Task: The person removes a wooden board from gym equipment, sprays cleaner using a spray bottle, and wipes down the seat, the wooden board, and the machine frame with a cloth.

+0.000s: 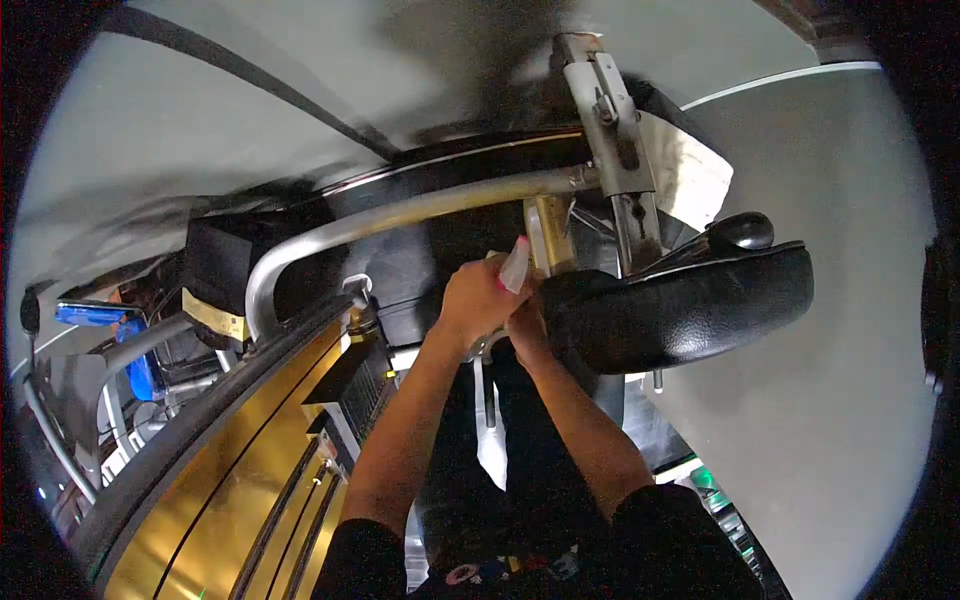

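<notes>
My left hand (473, 298) and my right hand (527, 326) meet in front of a metal frame, fingers closed. A small whitish strip with pink edges (515, 266) sticks up from the grip of my left hand; its kind is unclear. My right hand is partly behind the left, and what its curled fingers hold is hidden. Just past the hands stands a brass-coloured upright bracket (555, 232). Close on the right is a black padded seat (690, 312). Below my hands hangs a white strip (490, 440), beside a thin metal rod (489, 390).
A curved metal tube (400, 212) runs across behind my hands to a slotted metal post (615, 130). A gold panel with a dark rail (235, 460) borders the left side. Farther left lie blue parts (140, 360) and a dark box (217, 262). A grey wall (800, 380) stands right.
</notes>
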{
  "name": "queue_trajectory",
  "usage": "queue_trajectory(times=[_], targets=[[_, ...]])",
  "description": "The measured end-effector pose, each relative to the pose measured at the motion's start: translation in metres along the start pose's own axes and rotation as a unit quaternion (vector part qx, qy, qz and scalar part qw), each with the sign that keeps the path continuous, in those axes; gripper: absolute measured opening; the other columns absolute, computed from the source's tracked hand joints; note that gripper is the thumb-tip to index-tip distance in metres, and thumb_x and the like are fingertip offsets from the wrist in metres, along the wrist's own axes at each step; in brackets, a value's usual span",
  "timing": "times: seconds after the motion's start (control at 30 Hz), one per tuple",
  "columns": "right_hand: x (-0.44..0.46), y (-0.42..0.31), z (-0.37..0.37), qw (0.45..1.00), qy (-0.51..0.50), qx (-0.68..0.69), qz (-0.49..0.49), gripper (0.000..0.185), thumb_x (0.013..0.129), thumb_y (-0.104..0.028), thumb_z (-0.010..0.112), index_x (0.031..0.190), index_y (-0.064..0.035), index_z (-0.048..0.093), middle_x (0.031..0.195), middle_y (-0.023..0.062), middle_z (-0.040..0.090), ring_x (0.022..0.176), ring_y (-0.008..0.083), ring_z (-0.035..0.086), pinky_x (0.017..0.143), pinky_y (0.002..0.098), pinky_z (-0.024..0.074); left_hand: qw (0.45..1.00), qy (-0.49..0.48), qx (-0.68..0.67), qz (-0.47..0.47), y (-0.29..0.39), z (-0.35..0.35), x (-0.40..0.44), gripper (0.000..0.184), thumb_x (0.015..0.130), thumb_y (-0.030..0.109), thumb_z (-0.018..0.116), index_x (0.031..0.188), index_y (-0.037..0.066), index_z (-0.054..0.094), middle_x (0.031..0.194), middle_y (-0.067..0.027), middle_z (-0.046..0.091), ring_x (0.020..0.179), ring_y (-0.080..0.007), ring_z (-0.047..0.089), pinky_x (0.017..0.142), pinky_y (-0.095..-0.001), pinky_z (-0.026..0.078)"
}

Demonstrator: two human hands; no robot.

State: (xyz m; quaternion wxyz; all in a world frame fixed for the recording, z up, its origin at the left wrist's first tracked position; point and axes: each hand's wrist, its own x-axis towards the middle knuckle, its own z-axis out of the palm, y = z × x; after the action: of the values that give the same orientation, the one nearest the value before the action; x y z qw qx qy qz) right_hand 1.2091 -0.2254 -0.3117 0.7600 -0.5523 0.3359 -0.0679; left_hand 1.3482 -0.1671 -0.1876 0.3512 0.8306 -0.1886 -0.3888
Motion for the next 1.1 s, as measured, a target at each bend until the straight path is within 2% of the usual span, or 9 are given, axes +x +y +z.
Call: queue_trajectory(times=[0.5, 0.57, 0.63, 0.67, 0.73, 0.77, 0.83, 0.9, 1.1], targets=[[0.028, 0.04, -0.03, 0.94, 0.242, -0.213, 0.11, 0.053, 0.099, -0.03, 0.04, 0.144, -0.0033, 0.034, 0.149, 0.0165, 0.03, 0.137, 0.0338, 0.03, 0.11, 0.0475, 0.027, 0.988, 0.071, -0.131, 0.029, -0.058, -0.05, -0.053, 0.035, 0.084, 0.032, 0.068, 0.075, 0.002, 0.055, 0.06, -0.0124, 0.052, 0.058, -0.0232, 0.058, 0.056, -0.0373, 0.043], [0.029, 0.066, -0.035, 0.769, 0.153, -0.615, 0.083, 0.053, 0.098, -0.027, 0.04, 0.144, -0.0025, 0.034, 0.15, 0.017, 0.029, 0.138, 0.0352, 0.028, 0.11, 0.0496, 0.0273, 0.991, 0.071, -0.102, 0.042, -0.062, -0.062, -0.064, 0.035, 0.085, 0.033, 0.068, 0.075, 0.002, 0.055, 0.059, -0.0102, 0.052, 0.058, -0.0198, 0.058, 0.056, -0.0359, 0.043], [0.034, 0.079, -0.025, 0.315, 0.071, -0.945, 0.052, 0.052, 0.097, -0.024, 0.039, 0.144, -0.0017, 0.034, 0.152, 0.0174, 0.027, 0.138, 0.0366, 0.027, 0.11, 0.0517, 0.0275, 0.993, 0.074, -0.07, 0.056, -0.058, -0.07, -0.069, 0.035, 0.085, 0.033, 0.068, 0.074, 0.002, 0.055, 0.059, -0.008, 0.051, 0.058, -0.0164, 0.057, 0.056, -0.0345, 0.044], [0.038, 0.082, -0.032, 0.321, 0.076, -0.943, 0.05, 0.052, 0.097, -0.024, 0.039, 0.144, -0.0017, 0.034, 0.152, 0.0174, 0.027, 0.138, 0.0366, 0.027, 0.11, 0.0517, 0.0275, 0.987, 0.08, -0.137, 0.014, -0.056, -0.071, -0.072, 0.036, 0.086, 0.034, 0.068, 0.075, 0.002, 0.056, 0.06, -0.0062, 0.053, 0.058, -0.0148, 0.057, 0.055, -0.0326, 0.045], [0.046, 0.095, -0.047, 0.922, 0.227, -0.296, 0.104, 0.064, 0.096, -0.04, 0.044, 0.148, -0.0061, 0.027, 0.153, 0.0157, 0.025, 0.139, 0.0368, 0.026, 0.111, 0.0485, 0.0253, 0.976, 0.085, -0.197, -0.026, -0.057, -0.073, -0.074, 0.036, 0.086, 0.036, 0.068, 0.075, 0.003, 0.056, 0.061, -0.0045, 0.054, 0.058, -0.0133, 0.056, 0.055, -0.0308, 0.046], [0.052, 0.121, -0.051, 0.924, 0.227, -0.291, 0.102, 0.064, 0.096, -0.04, 0.044, 0.148, -0.0061, 0.027, 0.153, 0.0157, 0.025, 0.139, 0.0368, 0.026, 0.111, 0.0485, 0.0253, 0.969, 0.073, -0.23, -0.052, -0.059, -0.073, -0.074, 0.033, 0.087, 0.033, 0.067, 0.083, 0.001, 0.058, 0.067, -0.0046, 0.057, 0.061, -0.0132, 0.058, 0.056, -0.0298, 0.048], [0.05, 0.133, -0.039, 0.645, 0.181, -0.734, -0.107, 0.047, 0.092, -0.028, 0.051, 0.129, 0.0003, 0.051, 0.132, 0.0175, 0.053, 0.117, 0.0363, 0.053, 0.106, 0.0458, 0.0365, 0.96, 0.058, -0.261, -0.08, -0.06, -0.077, -0.072, 0.031, 0.088, 0.03, 0.067, 0.092, -0.001, 0.06, 0.074, -0.0048, 0.061, 0.063, -0.0131, 0.06, 0.056, -0.0289, 0.051], [0.04, 0.062, -0.023, 0.898, 0.278, -0.329, 0.086, 0.06, 0.091, -0.042, 0.047, 0.135, -0.002, 0.044, 0.137, 0.0171, 0.046, 0.123, 0.0349, 0.047, 0.106, 0.0454, 0.0344, 0.975, 0.025, -0.202, -0.094, -0.065, -0.077, -0.072, 0.033, 0.088, 0.028, 0.067, 0.101, -0.002, 0.059, 0.081, -0.0062, 0.062, 0.069, -0.0141, 0.062, 0.058, -0.0299, 0.054], [0.049, -0.048, 0.006, 0.955, 0.293, -0.028, 0.025, 0.079, 0.091, -0.063, 0.041, 0.142, -0.0026, 0.034, 0.142, 0.0203, 0.041, 0.128, 0.0352, 0.042, 0.105, 0.0417, 0.0325, 0.919, 0.122, -0.375, -0.013, -0.134, -0.071, -0.042, 0.036, 0.091, 0.036, 0.062, 0.103, 0.002, 0.06, 0.086, -0.0054, 0.06, 0.075, -0.0129, 0.06, 0.062, -0.0285, 0.054]])
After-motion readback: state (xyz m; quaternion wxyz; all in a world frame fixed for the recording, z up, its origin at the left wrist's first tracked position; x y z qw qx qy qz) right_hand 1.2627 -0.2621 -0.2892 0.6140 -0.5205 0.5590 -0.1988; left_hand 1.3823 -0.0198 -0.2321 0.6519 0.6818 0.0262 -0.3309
